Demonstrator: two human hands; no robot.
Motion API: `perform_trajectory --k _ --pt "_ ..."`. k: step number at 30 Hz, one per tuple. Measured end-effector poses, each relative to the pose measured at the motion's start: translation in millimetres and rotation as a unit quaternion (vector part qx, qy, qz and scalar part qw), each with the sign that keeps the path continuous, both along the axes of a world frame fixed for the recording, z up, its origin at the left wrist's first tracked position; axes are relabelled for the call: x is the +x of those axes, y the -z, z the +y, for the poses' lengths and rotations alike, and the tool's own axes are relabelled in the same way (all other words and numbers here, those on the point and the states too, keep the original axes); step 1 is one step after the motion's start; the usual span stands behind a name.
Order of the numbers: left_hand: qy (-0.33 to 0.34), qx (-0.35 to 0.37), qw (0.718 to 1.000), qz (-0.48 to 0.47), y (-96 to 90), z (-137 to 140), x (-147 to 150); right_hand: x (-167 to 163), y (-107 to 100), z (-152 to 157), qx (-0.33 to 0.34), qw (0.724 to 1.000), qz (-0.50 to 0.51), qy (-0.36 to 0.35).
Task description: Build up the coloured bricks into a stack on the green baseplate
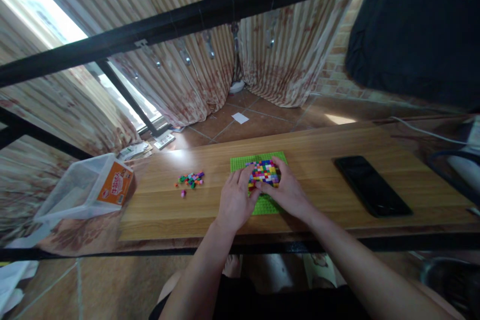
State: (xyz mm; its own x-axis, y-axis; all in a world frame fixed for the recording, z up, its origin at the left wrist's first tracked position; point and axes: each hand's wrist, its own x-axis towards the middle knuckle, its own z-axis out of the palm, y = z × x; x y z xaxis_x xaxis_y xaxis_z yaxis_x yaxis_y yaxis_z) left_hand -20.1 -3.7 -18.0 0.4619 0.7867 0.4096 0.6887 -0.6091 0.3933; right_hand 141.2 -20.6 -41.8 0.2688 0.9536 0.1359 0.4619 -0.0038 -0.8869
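A block of many-coloured toy bricks (pixel 265 172) stands on a green studded baseplate (pixel 245 162) in the middle of the wooden board. My left hand (pixel 237 199) grips the block's left side, fingers bent over its edge. From the right, my right hand (pixel 287 189) holds it too, with the index finger at the far right corner and the thumb along the near side. Both thumbs come close together at the front. My hands hide parts of the block and plate. A small pile of loose toy bricks (pixel 191 179) lies to the left, with a pink brick (pixel 183 193) apart from it.
On the right of the wooden board (pixel 307 160) lies a black phone (pixel 371 185). A clear plastic bin (pixel 84 185) with an orange label stands at the left end. A dark metal bar (pixel 270 248) runs along the near edge. Curtains hang beyond.
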Motion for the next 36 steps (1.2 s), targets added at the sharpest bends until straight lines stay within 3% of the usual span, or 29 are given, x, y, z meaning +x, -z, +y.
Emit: perform_trajectory --k 6,20,30,36 --pt "0.004 0.001 1.0 0.007 -1.2 1 1 1 4 3 -0.011 1.0 0.001 0.013" --pt "0.018 -0.045 0.999 -0.023 -3.1 3 -2 1 -9 1 -0.03 0.999 -0.035 -0.003" --pt "0.011 -0.044 0.999 -0.022 -2.9 2 0 9 -5 1 -0.04 0.998 0.018 -0.034" --pt "0.01 -0.026 0.999 -0.016 -4.0 2 2 3 -8 1 -0.055 0.998 0.016 -0.016"
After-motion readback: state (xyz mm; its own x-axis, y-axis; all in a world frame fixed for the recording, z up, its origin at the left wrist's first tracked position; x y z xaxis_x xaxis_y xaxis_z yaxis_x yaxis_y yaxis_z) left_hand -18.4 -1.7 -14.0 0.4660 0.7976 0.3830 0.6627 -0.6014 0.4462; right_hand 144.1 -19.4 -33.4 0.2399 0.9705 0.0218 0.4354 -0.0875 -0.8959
